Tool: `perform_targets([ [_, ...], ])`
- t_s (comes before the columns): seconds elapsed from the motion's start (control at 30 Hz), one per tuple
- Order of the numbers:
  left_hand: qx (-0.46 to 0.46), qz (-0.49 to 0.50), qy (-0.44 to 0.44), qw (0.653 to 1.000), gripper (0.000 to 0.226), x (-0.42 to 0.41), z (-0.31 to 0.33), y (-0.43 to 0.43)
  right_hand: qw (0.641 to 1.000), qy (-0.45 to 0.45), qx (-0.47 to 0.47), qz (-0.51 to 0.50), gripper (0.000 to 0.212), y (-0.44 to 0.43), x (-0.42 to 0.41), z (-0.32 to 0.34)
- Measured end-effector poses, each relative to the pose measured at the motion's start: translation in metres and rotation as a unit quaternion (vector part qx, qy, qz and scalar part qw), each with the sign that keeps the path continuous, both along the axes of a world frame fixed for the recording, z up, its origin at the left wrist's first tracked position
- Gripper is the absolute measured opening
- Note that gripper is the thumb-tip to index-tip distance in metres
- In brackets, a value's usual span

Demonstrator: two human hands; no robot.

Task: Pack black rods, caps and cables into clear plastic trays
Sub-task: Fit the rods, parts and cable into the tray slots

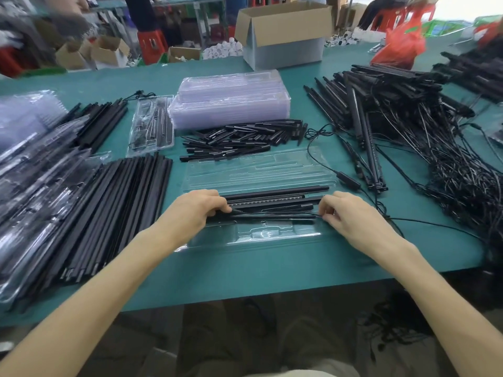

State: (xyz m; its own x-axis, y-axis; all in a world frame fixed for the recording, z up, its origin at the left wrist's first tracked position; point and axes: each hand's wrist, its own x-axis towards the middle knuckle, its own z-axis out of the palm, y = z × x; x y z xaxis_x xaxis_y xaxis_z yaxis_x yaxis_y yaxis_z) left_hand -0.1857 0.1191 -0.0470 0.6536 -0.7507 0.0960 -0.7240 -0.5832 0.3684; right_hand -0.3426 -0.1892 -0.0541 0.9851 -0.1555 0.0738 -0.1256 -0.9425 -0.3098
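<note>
Green workbench (245, 270) carries a clear plastic tray (258, 236) at its near edge, with long black rods (275, 196) laid across it. The left hand (194, 212) and right hand (353, 220) pinch opposite ends of a thin black cable (275, 213) over the rods.

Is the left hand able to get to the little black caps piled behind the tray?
Probably yes, once it lets go: the left hand grips rods in the clear tray, and the caps lie just past its far edge with nothing standing between.
</note>
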Motion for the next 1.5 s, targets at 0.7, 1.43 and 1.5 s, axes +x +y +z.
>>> perform_targets([
  [0.7, 0.056, -0.058, -0.142, 0.987, 0.046, -0.001, -0.006, -0.050, 0.999, 0.003, -0.017, 0.041, 0.013, 0.003, -0.006, -0.003],
  [1.43, -0.062, -0.178, 0.006, 0.982, 0.013, 0.019, -0.044, -0.120, 0.975, -0.149, 0.137, -0.091, 0.010, -0.043, 0.011, 0.014],
  [1.5, -0.063, -0.174, 0.012, 0.983, 0.014, 0.019, -0.043, -0.120, 0.982, -0.099, 0.082, -0.137, 0.020, -0.061, 0.026, 0.017],
])
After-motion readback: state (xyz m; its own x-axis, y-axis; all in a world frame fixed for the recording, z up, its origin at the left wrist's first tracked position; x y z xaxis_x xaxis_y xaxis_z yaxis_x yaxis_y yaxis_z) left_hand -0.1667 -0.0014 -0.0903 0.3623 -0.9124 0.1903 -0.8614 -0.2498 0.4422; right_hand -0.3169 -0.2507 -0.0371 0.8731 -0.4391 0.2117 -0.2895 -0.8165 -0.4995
